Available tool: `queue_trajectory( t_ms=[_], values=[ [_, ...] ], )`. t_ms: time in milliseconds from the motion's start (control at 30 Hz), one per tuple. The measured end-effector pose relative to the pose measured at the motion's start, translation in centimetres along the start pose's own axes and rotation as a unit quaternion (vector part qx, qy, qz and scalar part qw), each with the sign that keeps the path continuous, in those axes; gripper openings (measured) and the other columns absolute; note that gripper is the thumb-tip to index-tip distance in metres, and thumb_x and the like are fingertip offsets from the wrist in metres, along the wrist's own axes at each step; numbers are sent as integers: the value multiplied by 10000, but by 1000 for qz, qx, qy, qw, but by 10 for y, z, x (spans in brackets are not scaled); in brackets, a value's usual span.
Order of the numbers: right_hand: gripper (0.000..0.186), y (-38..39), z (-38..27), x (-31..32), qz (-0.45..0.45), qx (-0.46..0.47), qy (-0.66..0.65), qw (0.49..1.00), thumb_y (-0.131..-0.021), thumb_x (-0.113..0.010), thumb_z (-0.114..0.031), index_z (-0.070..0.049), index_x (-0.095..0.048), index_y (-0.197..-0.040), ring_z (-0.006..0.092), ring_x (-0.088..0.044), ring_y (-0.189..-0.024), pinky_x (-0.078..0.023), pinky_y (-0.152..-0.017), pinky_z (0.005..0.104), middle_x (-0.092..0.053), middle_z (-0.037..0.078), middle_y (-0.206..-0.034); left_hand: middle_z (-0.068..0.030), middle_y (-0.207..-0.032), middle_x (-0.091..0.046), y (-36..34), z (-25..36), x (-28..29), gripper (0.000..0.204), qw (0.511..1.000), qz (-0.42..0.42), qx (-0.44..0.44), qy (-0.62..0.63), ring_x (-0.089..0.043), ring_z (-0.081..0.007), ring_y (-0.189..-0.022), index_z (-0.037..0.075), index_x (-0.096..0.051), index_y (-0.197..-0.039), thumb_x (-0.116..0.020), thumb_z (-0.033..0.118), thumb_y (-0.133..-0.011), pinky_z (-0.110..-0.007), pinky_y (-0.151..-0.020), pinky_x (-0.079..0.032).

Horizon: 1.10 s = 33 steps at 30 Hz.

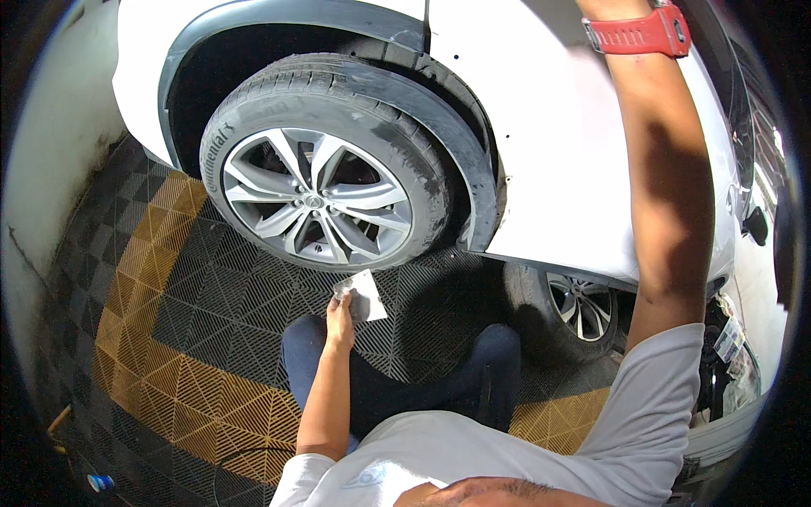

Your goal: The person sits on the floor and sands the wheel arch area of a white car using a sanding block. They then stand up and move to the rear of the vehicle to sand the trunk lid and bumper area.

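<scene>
White sheet (370,299) is pinched in the fingers of the left hand (340,319), on the near side of a car wheel (314,201). The right arm (672,177), wearing a red watch (639,34), extends far; its fingers' state cannot be told.

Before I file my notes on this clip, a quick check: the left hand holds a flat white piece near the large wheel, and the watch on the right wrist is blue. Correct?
The watch is red, not blue, as the head view shows. The left hand does hold a flat white piece near the large wheel.
</scene>
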State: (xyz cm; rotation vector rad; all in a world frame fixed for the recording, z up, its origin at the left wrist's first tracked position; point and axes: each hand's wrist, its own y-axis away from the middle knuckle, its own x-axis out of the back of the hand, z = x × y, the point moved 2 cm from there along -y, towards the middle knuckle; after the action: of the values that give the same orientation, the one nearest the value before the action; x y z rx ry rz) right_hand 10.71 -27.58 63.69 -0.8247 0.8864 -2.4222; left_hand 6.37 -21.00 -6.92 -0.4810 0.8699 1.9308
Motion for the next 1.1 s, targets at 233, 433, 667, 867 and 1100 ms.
queue_trajectory(
  t_ms=[233, 433, 667, 867, 1100],
  values=[
    [196, 0, 10, -26, -67, 5, 27, 997, -859, -562, -57, 81, -641, -975, 475, -673, -825, -537, -719, 494, -667, 317, -865, -39, -1126, -701, 12, 11, -12, 267, 1000, 5, 11, -11, -693, -174, -966, 41, -626, -1275, -538, 173, -1060, -353, -865, -575],
    [166, -5, 7, -37, -129, 29, 26, 991, -802, -570, -39, 66, -689, -849, 474, -680, -807, -554, -721, 501, -668, 305, -810, -45, -1137, -686, 3, 5, -2, 296, 1000, -9, 10, 7, -672, -175, -993, 21, -601, -1312, -555, 171, -1061, -325, -854, -566],
    [162, 25, -8, -58, -118, 63, 5, 991, -759, -571, 3, 32, -711, -836, 468, -686, -778, -565, -703, 519, -666, 294, -772, -68, -1192, -681, 1, 1, -2, 322, 1000, 2, 5, -12, -652, -197, -1055, 23, -601, -1334, -556, 180, -1057, -339, -909, -540],
    [116, 52, -12, -64, -164, 7, 31, 986, -772, -556, 22, 25, -670, -793, 463, -689, -760, -569, -695, 526, -664, 278, -749, -69, -1199, -678, 7, 9, -5, 330, 1000, 5, 12, -8, -651, -194, -1059, 16, -587, -1349, -559, 170, -1059, -333, -924, -533],
    [118, 51, -23, -28, -86, 4, -60, 995, -876, -539, -19, -1, -615, -965, 470, -658, -798, -507, -695, 536, -662, 258, -809, -63, -1174, -681, 1, 5, 2, 313, 1000, 1, -3, 0, -654, -189, -1043, 10, -590, -1335, -553, 161, -1063, -328, -919, -533]
  ],
)
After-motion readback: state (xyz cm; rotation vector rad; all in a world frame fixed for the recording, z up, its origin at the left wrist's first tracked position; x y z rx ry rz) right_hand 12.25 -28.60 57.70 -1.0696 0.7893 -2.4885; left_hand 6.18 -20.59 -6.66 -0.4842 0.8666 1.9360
